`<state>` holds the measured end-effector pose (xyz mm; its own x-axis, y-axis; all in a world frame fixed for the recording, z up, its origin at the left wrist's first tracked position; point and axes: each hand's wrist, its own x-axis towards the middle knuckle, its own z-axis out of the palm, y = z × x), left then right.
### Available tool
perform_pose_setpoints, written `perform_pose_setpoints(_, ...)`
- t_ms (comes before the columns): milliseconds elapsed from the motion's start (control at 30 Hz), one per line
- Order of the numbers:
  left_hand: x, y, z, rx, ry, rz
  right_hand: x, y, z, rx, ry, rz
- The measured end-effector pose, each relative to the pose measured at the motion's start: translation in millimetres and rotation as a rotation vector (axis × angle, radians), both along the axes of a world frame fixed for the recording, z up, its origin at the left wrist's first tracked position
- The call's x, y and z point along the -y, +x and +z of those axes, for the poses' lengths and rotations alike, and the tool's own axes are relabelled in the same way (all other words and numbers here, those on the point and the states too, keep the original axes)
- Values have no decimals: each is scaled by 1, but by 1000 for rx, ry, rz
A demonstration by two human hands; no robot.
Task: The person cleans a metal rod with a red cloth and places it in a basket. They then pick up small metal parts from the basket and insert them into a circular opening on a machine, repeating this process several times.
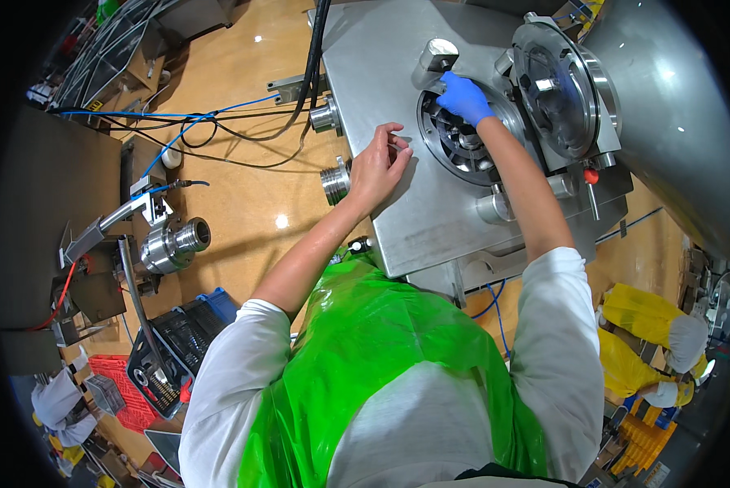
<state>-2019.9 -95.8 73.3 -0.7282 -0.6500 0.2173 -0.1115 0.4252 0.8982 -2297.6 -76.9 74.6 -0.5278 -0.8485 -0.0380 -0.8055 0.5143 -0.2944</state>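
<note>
My right hand [465,99], in a blue glove, is over the far edge of a round metal opening [430,146] in the steel machine top [406,220]. Its fingers are bent inward beside a short metal clamp block [438,57]; what they grip, if anything, is hidden. Dark and shiny metal parts [467,140] show inside the opening below the hand. My left hand [377,169] is bare, at the left edge of the machine top, with loosely bent fingers apart and nothing in them. To the right, a round metal lid [548,89] with a clear window stands swung up.
Threaded metal pipe ends [335,180] stick out from the machine's left side. Black cables [314,57] and a blue hose [194,119] run past. A toolbox [182,346] and red crate [125,386] are at lower left. People in yellow [638,313] are at right.
</note>
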Motion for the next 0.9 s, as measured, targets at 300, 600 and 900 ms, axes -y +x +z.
perform_pose_setpoints(300, 1, -3, -4, -56, -33, 3, -16, 27, 5, 128, -45, 114)
perform_pose_setpoints(600, 7, -7, -12, -144, 280, -46, -29, 64, 30, 440, -350, 20)
perform_pose_setpoints(900, 3, -26, 55, -49, 40, -68, -67, 104, 65, 1410, -635, -99)
